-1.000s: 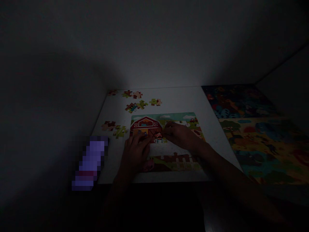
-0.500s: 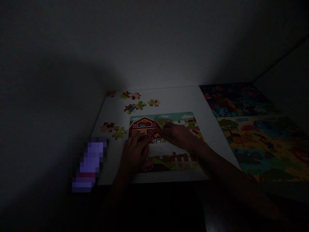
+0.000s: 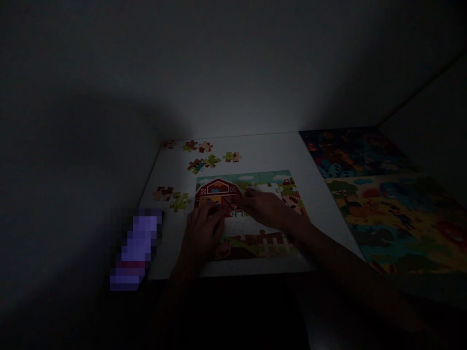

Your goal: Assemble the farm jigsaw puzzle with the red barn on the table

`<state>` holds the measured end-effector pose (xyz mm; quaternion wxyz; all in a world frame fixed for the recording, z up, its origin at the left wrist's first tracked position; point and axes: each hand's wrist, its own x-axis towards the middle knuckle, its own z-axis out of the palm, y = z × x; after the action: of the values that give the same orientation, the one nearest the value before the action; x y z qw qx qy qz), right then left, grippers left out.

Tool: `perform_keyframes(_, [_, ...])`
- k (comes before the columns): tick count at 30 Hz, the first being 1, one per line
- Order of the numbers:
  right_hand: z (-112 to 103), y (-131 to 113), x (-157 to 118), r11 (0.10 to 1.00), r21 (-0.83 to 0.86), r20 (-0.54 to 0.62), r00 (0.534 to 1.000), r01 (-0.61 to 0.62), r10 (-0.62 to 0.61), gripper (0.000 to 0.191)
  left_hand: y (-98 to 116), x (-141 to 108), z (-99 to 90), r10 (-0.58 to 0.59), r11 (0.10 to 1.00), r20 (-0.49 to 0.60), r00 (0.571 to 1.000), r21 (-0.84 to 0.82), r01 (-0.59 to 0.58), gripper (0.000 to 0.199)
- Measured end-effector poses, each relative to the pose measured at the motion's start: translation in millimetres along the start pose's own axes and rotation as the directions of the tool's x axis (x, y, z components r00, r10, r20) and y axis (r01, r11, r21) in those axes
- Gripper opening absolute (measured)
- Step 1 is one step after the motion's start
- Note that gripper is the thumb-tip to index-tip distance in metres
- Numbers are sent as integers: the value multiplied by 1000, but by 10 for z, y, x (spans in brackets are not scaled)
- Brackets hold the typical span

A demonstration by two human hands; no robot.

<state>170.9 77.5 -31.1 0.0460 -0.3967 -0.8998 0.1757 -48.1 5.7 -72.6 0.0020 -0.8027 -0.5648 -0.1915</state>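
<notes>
In dim light, the person's left hand (image 3: 202, 233) and right hand (image 3: 266, 209) reach in from below, fingertips low on a farm-scene jigsaw puzzle (image 3: 237, 228), nearly meeting at the lower right corner of its red barn (image 3: 219, 192). The fingers sit close together; whether they pinch a piece is too dark to tell. Loose puzzle pieces (image 3: 204, 160) lie beyond the fingertips.

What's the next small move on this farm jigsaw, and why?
Probably lift both hands slightly and check the seam beside the red barn. The left hand and right hand converge there on the farm jigsaw, covering the join, and the dim light hides whether anything is seated. The loose pieces can wait.
</notes>
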Motion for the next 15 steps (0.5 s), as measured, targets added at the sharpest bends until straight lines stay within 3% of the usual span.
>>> perform_keyframes(6, [-70, 96, -29, 993, 116, 15, 1000, 17, -19, 30, 5, 3, -3, 4, 1000, -21, 1000, -6, -4, 34])
perform_keyframes(15, [-129, 66, -82, 996, 52, 49, 996, 67, -70, 30, 18, 4, -29, -9, 998, 14, 1000, -61, 10, 37])
